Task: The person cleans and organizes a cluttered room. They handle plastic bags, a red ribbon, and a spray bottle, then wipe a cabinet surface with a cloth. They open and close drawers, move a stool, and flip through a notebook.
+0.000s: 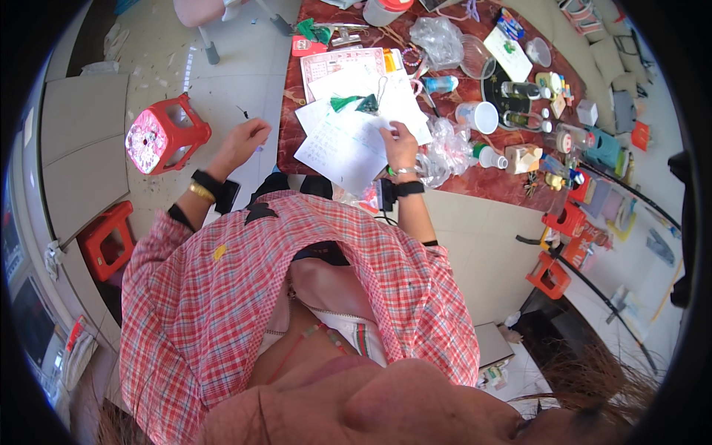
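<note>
My left hand (245, 146) is off the table's left edge, its fingers curled; a tiny purple thing shows by the fingertips, and whether it is held is unclear. At the right edge of a handwritten sheet of paper (347, 147), my right hand (400, 147) has its thumb and fingers closed on the paper. The sheet's lower corner reaches past the table's near edge. Other white sheets (409, 92) lie beneath and behind it. A green tassel (344, 103) with a cord rests on the papers. Both wrists wear black straps.
The red marbled table (489, 186) carries crumpled clear plastic bags (445, 147), a white cup (477, 117), bottles (523, 90), a clear plastic bowl (477, 57) and a red-lidded container (384, 12). A red plastic stool (181, 133) with a patterned seat stands on the floor at left.
</note>
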Demonstrator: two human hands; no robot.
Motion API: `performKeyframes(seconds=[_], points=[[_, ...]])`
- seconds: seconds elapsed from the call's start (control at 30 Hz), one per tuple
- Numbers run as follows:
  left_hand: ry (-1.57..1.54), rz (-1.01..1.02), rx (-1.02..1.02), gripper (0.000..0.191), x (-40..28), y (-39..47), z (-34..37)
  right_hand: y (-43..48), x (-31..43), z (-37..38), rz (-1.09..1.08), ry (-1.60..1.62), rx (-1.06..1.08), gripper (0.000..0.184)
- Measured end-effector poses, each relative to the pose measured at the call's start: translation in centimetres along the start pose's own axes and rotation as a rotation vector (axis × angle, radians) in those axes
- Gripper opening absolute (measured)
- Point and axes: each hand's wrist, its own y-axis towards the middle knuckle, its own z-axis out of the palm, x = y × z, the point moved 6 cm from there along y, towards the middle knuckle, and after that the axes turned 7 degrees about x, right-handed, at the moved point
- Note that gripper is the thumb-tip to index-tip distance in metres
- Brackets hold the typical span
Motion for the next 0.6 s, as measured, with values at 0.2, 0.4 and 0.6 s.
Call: performKeyframes(seconds=[0.2,0.4,0.6], points=[[0.169,0.142,0.018,0.022,-0.6,7.5,4.4,2.5,4.4,3.7,-0.227,-0.293,-0.115,0.060],[0.502,0.215,-0.131,0.038,0.2,10.9,7.2,1.4,2.6,3.4,-0.193,0.018,-0.240,0.038],[0.433,-0.067,-0.075,0.050,0.7,11.7,8.6,-6.2,-2.6,2.5,0.054,0.161,-0.022,0.039]])
